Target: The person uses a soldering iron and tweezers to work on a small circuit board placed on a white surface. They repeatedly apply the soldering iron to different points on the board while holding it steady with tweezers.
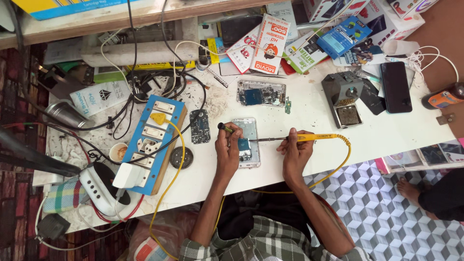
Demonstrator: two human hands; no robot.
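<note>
An opened phone [247, 142] lies on the white table [299, 121], its board exposed. My left hand [228, 150] rests on the phone's left edge and holds a small dark-handled tool [225, 128] whose handle points up and left. My right hand [295, 149] grips a yellow-handled soldering iron [309, 137]; its thin tip reaches left to the phone's board. The iron's yellow cord [338, 162] loops down off the table edge.
A blue and wood power strip [157, 140] with a yellow plug lies to the left, amid tangled cables. Another opened phone [261, 93], a loose circuit board [199, 126], a grey iron stand [344, 99], a black phone [395, 87] and several boxes sit farther back. Another person's foot [411, 189] is at the right.
</note>
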